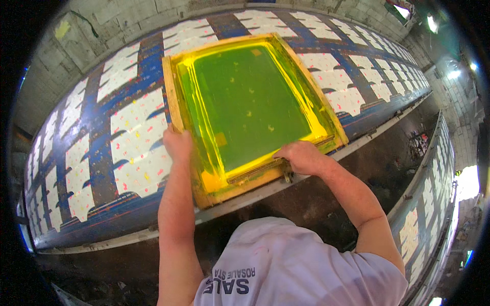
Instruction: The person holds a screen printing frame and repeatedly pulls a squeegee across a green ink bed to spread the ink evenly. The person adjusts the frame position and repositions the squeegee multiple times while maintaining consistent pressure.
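A wooden-framed printing screen (170, 94) with green mesh (245, 109) lies on the long table. Bright yellow ink (210, 179) lines the inside edges of the mesh and pools at its near end. My left hand (178, 145) is closed around the left rail of the frame. Across the near end of the screen lies a long squeegee (255, 172), which my right hand (303, 157) grips toward its right part. The fingertips of that hand are partly hidden. Whatever lies beneath the screen is covered by it.
White cut pieces (140, 145) with small coloured prints lie in rows along the blue-stained table (148, 76). A metal rail (122, 238) follows the near edge. Another table with white pieces (410, 234) stands at the right. A block wall (120, 20) rises behind.
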Demonstrator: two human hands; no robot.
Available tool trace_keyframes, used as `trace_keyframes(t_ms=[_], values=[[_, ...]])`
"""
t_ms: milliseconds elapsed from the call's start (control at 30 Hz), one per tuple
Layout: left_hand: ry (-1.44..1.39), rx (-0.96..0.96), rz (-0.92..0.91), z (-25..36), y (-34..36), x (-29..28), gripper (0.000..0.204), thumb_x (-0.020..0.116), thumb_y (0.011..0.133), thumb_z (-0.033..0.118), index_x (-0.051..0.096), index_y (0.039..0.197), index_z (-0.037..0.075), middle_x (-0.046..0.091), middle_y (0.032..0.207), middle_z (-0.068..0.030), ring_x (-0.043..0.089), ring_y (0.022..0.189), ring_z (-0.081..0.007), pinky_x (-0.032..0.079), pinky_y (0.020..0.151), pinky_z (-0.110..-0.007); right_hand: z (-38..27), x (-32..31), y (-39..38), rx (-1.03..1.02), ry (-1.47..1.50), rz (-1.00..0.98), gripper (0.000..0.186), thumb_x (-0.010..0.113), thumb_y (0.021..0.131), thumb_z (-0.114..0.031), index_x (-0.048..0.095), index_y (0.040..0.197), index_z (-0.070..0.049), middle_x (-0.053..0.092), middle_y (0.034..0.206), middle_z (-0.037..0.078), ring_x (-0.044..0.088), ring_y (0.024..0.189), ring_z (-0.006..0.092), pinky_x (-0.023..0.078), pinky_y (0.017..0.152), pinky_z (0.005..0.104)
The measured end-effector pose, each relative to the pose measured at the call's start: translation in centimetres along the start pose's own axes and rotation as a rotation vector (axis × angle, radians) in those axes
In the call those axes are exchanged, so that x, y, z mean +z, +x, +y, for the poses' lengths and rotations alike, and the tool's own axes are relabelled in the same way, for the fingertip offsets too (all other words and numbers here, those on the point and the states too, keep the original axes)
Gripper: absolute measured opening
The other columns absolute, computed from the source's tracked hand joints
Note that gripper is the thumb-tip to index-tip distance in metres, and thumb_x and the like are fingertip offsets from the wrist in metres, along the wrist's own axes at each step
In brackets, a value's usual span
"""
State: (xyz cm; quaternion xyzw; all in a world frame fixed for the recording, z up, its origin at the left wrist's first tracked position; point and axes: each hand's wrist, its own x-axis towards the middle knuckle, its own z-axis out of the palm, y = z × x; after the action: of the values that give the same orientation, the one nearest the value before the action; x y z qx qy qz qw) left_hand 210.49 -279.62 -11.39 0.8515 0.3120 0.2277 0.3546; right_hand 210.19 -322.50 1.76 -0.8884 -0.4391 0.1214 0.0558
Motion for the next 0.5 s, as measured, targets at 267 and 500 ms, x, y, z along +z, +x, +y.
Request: trace_keyframes(t_ms=[267, 500], values=[[0.053, 0.073, 0.076, 0.7, -1.1, -0.4, 0.063, 0.082, 0.088, 0.021, 0.068, 0.143, -0.008, 0.072, 0.128, -0.0298, 0.070, 0.121, -0.0487, 0.056, 0.108, -0.052, 0.0, 4.1, -0.3, -0.094, -0.066, 0.342, 0.051, 0.069, 0.084, 0.000, 0.079, 0.131, -0.015, 0.082, 0.125, 0.009, 0.076, 0.113, 0.0334, 0.059, 0.098, 0.0478], [0.090, 0.050, 0.106, 1.7, -1.4, -0.7, 0.056, 0.081, 0.096, 0.026, 0.070, 0.141, -0.006, 0.073, 0.124, -0.0285, 0.070, 0.120, -0.0475, 0.056, 0.107, -0.053, 7.0, 2.7, 11.8, -0.181, -0.101, 0.428, 0.047, 0.071, 0.083, -0.002, 0.080, 0.127, -0.016, 0.080, 0.115, 0.012, 0.077, 0.107, 0.0345, 0.060, 0.093, 0.0489]])
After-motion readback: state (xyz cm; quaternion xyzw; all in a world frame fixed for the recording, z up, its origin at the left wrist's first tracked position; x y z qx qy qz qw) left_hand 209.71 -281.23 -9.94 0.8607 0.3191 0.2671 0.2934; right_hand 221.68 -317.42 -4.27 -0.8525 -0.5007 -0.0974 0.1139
